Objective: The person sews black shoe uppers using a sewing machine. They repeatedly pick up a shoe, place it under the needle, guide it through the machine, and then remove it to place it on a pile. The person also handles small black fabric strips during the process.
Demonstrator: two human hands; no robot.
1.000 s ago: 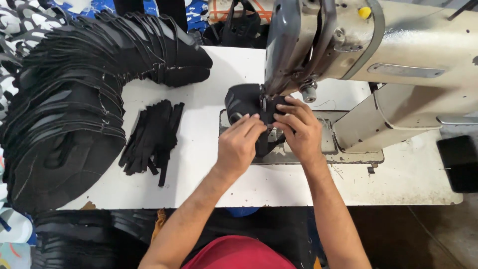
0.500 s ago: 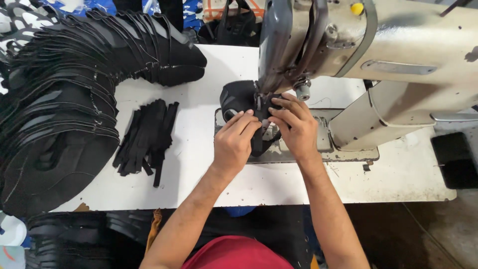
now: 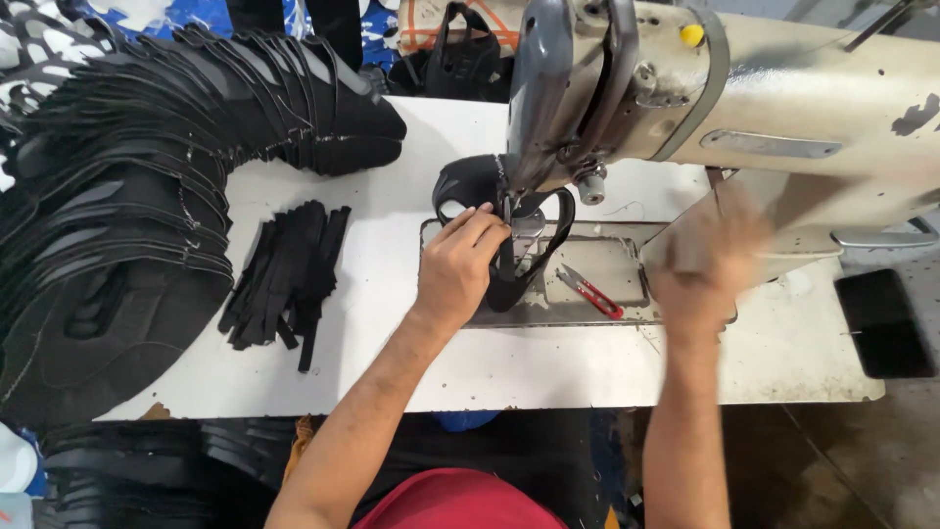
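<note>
A black shoe upper piece (image 3: pixel 470 186) lies under the needle head of a cream and grey sewing machine (image 3: pixel 685 88). My left hand (image 3: pixel 460 269) rests on the piece at the needle, fingers curled over its strap. My right hand (image 3: pixel 700 264) is blurred in the air to the right, above the machine bed, with nothing visible in it. Small red thread snips (image 3: pixel 592 292) lie on the metal bed plate (image 3: pixel 627 269) between my hands.
A long curved stack of black shoe pieces (image 3: pixel 127 196) fills the left side of the white table (image 3: pixel 392 362). A loose pile of black strips (image 3: pixel 289 274) lies beside it. A black phone (image 3: pixel 884 323) sits at the right edge.
My right hand has left the black piece and swung out to the right, uncovering the red snips. My left hand stays on the piece at the needle.
</note>
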